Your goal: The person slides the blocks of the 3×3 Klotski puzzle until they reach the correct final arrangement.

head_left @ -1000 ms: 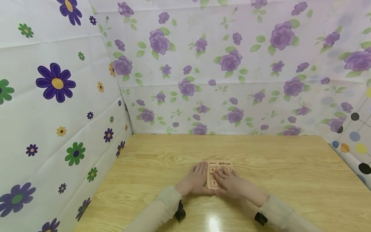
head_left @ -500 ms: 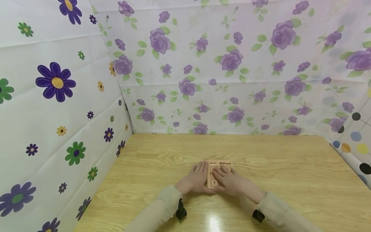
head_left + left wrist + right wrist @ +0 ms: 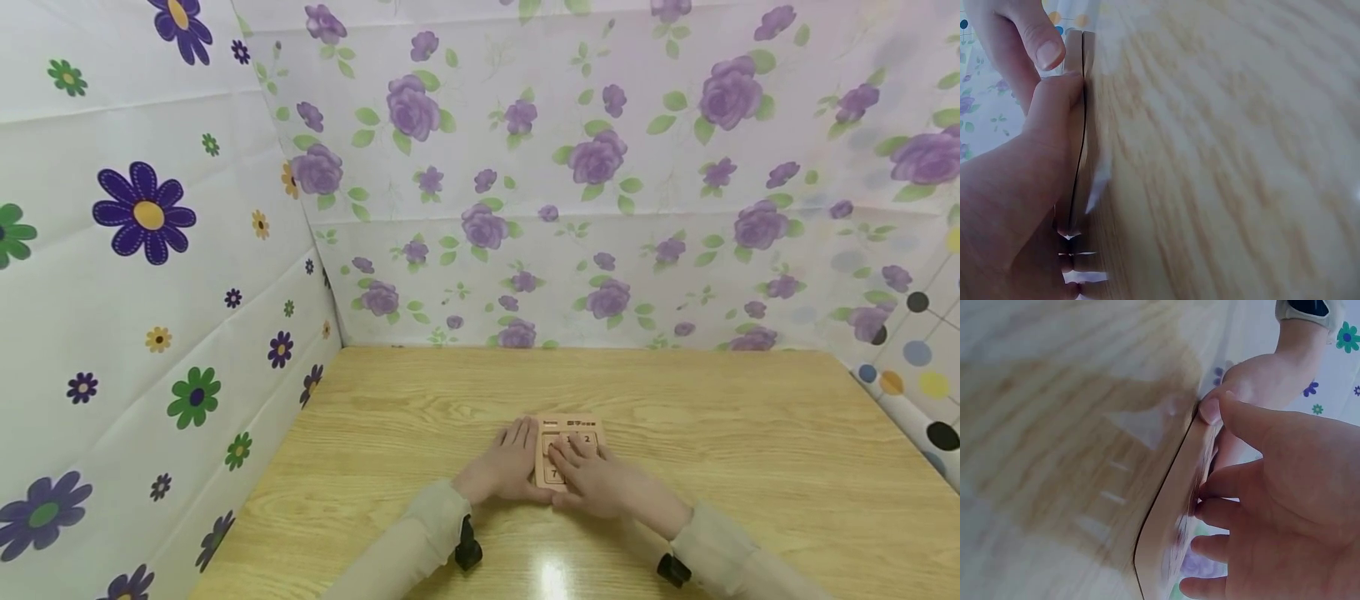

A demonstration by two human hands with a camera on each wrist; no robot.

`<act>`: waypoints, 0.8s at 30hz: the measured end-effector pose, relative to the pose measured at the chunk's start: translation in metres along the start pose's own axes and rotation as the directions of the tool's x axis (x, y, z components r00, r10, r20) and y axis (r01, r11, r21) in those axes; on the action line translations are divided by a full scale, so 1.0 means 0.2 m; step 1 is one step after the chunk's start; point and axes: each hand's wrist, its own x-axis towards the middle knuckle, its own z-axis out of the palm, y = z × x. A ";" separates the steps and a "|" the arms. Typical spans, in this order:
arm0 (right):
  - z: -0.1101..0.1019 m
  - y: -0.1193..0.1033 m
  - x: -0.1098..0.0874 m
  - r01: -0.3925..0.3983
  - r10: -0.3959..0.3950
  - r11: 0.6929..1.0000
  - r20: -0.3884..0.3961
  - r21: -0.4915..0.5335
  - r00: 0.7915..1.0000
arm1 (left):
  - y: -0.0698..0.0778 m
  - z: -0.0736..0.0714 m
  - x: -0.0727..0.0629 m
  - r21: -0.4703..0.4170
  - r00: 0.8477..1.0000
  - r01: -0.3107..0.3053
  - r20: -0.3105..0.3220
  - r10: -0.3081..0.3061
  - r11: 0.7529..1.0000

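Observation:
A wooden number slide puzzle [image 3: 573, 422] lies flat on the table in the head view, with 1, 2 and 7 readable on its tiles. My left hand [image 3: 504, 471] rests along its left side, fingers fairly straight and thumb against the near edge. Over the puzzle, my right hand [image 3: 592, 479] spreads its fingers, the fingertips touching the upper-left tiles; the palm hides the lower right. In the left wrist view the left thumb [image 3: 1054, 103] presses the puzzle's side [image 3: 1074, 137]. The right wrist view shows the right fingers [image 3: 1216, 512] above the puzzle's face.
The wood-grain table [image 3: 405, 392] reaches back to a curtain [image 3: 487, 167] with purple roses. Another flowered sheet [image 3: 150, 317] hangs at the left, and a dotted one [image 3: 918, 354] at the right. Both wrists wear small black cameras.
My right fingers shift slightly over the tiles, uncovering the 1 and 2 at the upper right and covering the upper-left tile, where a 4 showed earlier. The left hand stays in place.

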 end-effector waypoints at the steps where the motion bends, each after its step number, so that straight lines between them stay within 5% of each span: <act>1: 0.00 0.00 0.00 0.005 -0.005 1.000 -0.002 0.001 1.000 | 0.00 0.00 0.00 0.003 1.000 0.000 0.001 0.000 1.000; 24: 0.02 -0.02 -0.07 0.048 -0.048 0.999 -0.005 0.022 0.999 | 0.00 0.02 0.01 0.023 1.000 0.001 -0.010 -0.001 1.000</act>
